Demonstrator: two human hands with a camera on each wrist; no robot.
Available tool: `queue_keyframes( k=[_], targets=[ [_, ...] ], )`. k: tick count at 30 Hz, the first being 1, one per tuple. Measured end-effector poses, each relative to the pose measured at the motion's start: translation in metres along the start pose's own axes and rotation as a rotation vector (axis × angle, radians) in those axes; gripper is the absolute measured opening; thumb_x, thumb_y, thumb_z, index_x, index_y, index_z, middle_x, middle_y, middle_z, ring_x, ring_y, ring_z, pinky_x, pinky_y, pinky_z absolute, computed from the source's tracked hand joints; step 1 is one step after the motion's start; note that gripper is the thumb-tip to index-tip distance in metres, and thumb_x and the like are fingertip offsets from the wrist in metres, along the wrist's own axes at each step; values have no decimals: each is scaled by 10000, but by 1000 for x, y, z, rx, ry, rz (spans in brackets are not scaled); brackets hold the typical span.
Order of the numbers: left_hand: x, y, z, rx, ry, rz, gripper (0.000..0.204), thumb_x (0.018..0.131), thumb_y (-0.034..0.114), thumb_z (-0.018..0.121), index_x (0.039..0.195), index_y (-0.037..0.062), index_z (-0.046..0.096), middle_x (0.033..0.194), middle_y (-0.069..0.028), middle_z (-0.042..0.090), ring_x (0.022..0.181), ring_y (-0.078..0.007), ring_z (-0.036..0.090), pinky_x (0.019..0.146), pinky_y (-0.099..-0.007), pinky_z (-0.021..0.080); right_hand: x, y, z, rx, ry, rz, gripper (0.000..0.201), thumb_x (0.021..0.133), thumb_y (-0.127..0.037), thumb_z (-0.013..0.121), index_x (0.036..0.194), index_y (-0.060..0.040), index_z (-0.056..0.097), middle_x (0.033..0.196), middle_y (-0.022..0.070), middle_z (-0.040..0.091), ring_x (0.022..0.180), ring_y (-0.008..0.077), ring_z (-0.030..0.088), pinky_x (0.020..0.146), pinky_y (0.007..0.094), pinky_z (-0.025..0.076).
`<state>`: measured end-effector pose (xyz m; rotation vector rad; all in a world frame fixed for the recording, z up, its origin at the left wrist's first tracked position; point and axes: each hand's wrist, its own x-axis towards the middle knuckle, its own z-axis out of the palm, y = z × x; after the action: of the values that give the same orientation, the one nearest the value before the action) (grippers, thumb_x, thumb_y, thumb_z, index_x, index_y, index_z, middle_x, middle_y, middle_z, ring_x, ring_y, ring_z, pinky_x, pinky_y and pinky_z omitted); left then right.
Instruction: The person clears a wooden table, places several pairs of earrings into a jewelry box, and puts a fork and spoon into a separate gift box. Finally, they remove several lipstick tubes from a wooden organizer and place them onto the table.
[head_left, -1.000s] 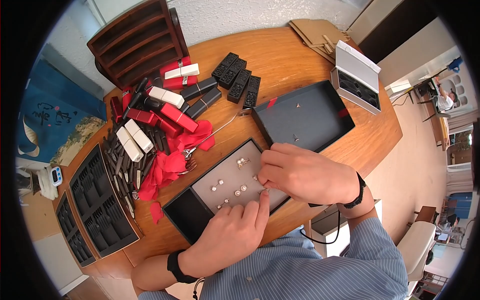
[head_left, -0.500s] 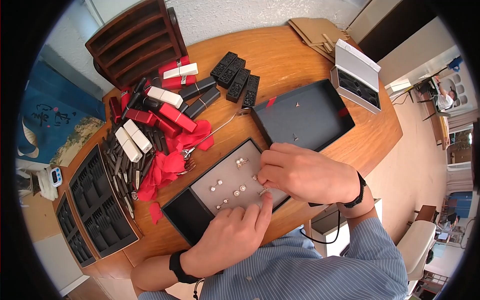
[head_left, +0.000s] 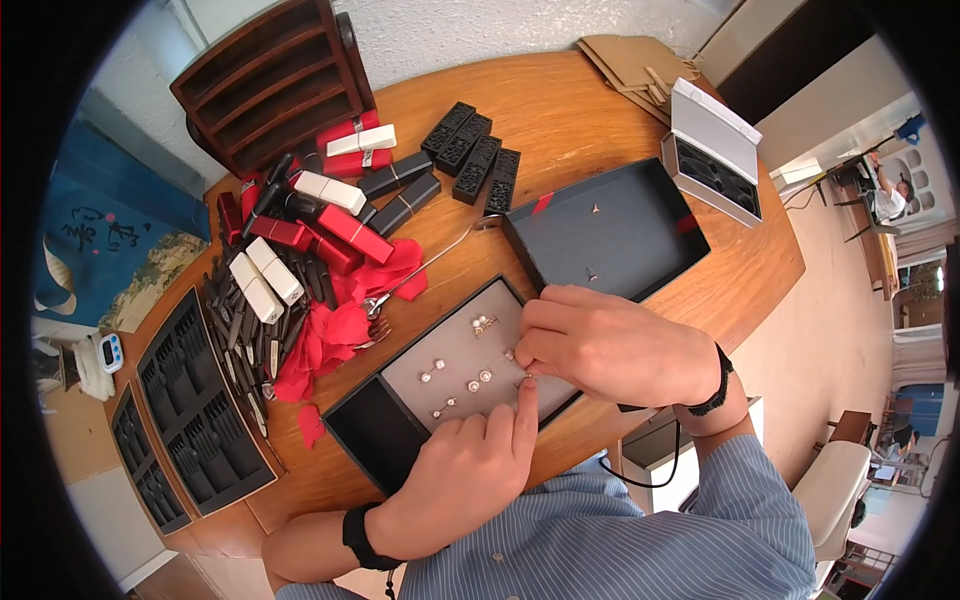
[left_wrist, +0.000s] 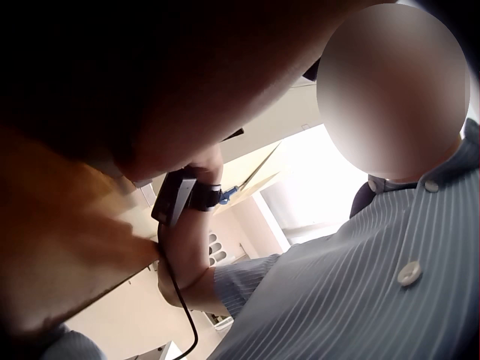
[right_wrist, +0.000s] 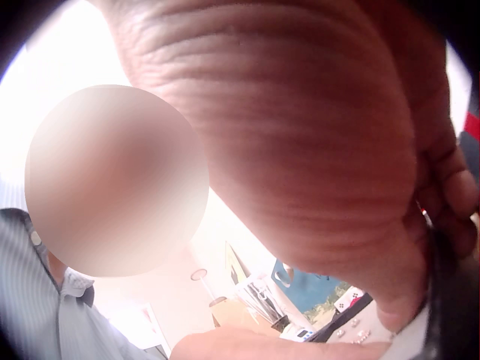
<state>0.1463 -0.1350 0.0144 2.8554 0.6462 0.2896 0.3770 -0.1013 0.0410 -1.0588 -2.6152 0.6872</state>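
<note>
On the table, a black box holds a grey pad with several pearl earrings set out in pairs. My right hand is over the pad's right end, fingers curled and thumb and fingertips pinching a small earring that they mostly hide. My left hand comes in from the front edge, its index finger straight and its tip right at that earring, the other fingers bent. The palm of the right hand fills much of the right wrist view.
Behind the box stands a black lid holding two tiny metal pieces. Red, white and black slim boxes are piled at left, beside red petals and a fork. Black trays, carved black blocks and a white case lie around.
My left index fingertip shifts slightly at the small earring, moving right and then back. The right hand stays nearly still, and the other earrings have not moved.
</note>
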Motion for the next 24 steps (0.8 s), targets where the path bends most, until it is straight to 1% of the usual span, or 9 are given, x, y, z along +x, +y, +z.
queue_keyframes(
  k=[1,4,6,8,14,18,22,24],
  targets=[
    [-1,1,1,90,-4,9,498,821,105,690,1249,-132,593,701,-42,479,532,-155,529,511,-283,479,0,1,-1,0,-2,-1,135,868,-114,672,950,-12,640,950,93,575,921,275,557,812,358,490],
    [-2,1,2,102,4,41,440,845,93,657,1216,-140,610,698,-24,463,549,-136,517,513,-270,472,-1,6,-1,5,-24,-23,129,870,-112,686,951,-25,635,955,89,575,923,281,556,811,361,490],
    [-2,2,0,123,-3,49,437,850,94,653,1213,-144,609,698,-21,459,557,-132,515,515,-268,470,-1,8,0,79,-12,-14,121,875,-109,696,947,-38,631,956,86,576,923,283,555,805,367,489],
    [-2,1,0,146,-12,55,433,855,96,648,1211,-148,608,698,-18,454,565,-129,514,517,-265,468,-1,8,0,83,-17,-7,119,880,-111,698,948,-40,632,956,84,577,924,283,557,803,367,489],
    [-2,0,-1,89,14,46,457,833,97,648,1218,-145,605,704,-19,444,563,-125,500,519,-264,464,-3,8,-3,101,-19,-19,127,864,-94,716,950,-43,638,958,85,579,916,284,562,794,371,489],
    [-1,0,-1,74,29,29,483,795,91,666,1226,-122,614,700,-26,436,552,-134,505,520,-264,466,-2,8,-1,101,6,-26,137,851,-81,727,960,-49,649,956,84,579,912,283,565,787,371,490],
    [-1,0,0,49,55,12,499,778,86,677,1232,-112,619,699,-34,434,542,-144,506,517,-267,467,-3,6,-3,109,-15,-4,144,849,-83,730,968,-55,654,958,80,579,913,277,566,787,362,489],
    [0,0,0,52,50,14,497,781,87,676,1232,-113,619,699,-34,435,544,-144,508,518,-267,468,-3,7,-2,97,-16,-28,126,861,-110,723,952,-61,651,953,76,572,916,270,565,781,355,486]
  ],
)
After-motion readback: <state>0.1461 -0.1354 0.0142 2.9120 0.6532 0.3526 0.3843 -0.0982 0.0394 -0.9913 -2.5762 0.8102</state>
